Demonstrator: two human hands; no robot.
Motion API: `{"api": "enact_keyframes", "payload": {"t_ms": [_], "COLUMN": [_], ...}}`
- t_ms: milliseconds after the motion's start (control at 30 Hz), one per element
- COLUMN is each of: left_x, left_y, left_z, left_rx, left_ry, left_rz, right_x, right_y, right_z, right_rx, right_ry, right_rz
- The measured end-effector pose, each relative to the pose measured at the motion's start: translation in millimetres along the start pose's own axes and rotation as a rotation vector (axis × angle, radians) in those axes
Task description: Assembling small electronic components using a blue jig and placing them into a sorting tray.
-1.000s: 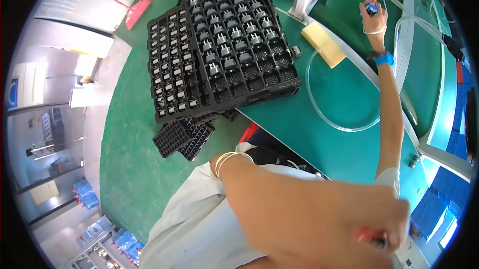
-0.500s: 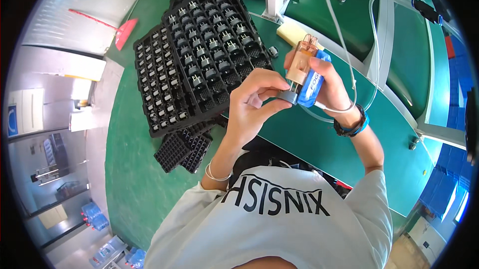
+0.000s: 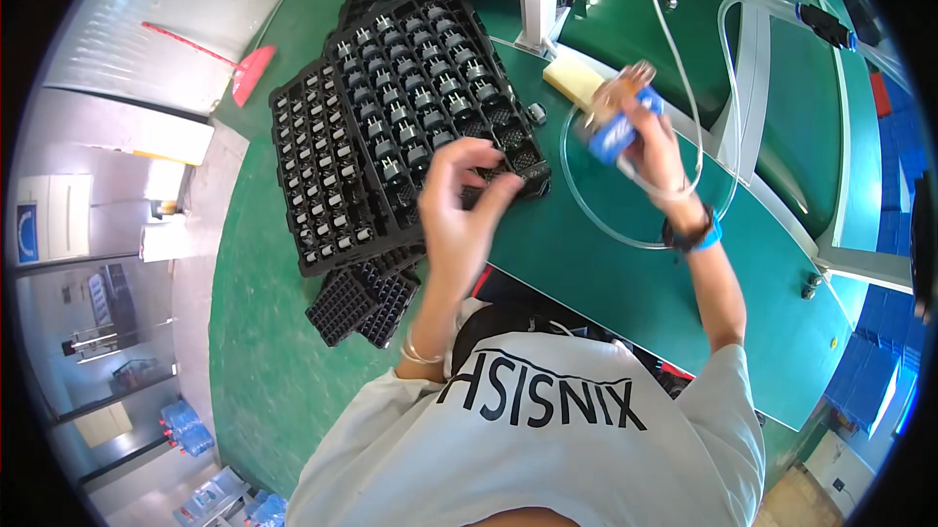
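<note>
My left hand (image 3: 457, 205) is over the near right edge of a black tray (image 3: 535, 175), thumb and fingers apart. No part shows between them, though the hand is slightly blurred. The tray's cells hold rows of dark round plugs with metal pins (image 3: 401, 107); those near my fingers look unfilled. My right hand (image 3: 653, 151) is wrapped round a blue handheld tool (image 3: 614, 136) with a clear amber head, above the green table. Motion smears its head, so I cannot tell whether a plug sits in it. A pale cable or tube runs by my right wrist.
A second black tray (image 3: 318, 166) of small white parts lies left of the first. Smaller black trays (image 3: 342, 307) are stacked below. A yellow block (image 3: 572, 80), a loose metal part (image 3: 536, 114) and a white post (image 3: 535, 0) are beyond the hands. Clear tubing (image 3: 586, 205) loops across the table.
My left hand has left the tool and moved left to the tray; the dark plug part it pinched no longer shows in it. My right hand has shifted slightly right with the tool.
</note>
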State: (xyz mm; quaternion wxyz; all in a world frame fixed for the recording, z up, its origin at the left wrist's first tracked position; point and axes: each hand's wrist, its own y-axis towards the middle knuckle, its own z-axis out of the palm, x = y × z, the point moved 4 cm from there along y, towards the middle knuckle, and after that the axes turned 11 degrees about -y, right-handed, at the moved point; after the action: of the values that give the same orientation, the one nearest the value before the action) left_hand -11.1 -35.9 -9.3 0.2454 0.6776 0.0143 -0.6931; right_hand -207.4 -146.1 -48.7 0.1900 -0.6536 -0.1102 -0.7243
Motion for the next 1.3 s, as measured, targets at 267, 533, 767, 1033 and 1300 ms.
{"api": "enact_keyframes", "payload": {"t_ms": [267, 533, 767, 1033, 1300], "left_x": [18, 23, 11, 8, 5], "left_y": [39, 45, 42, 8, -4], "left_z": [-50, -43, -45, -38, -34], "left_rx": [0.193, 0.242, 0.199, 0.220, 0.128], "left_ry": [0.951, 0.972, -0.101, -0.712, -0.553], "left_rz": [0.138, 0.143, -0.238, -0.389, -0.366], "right_x": [0, 7, 3, -14, -6], "right_y": [47, 39, 45, 108, 139], "right_z": [-21, -18, -20, -84, -152], "right_rx": [-0.255, -0.240, -0.278, -0.508, -0.833], "right_ry": [-0.820, -0.939, -0.930, -0.758, -1.193], "right_rz": [-0.442, -0.495, -0.683, -0.470, -0.281]}}
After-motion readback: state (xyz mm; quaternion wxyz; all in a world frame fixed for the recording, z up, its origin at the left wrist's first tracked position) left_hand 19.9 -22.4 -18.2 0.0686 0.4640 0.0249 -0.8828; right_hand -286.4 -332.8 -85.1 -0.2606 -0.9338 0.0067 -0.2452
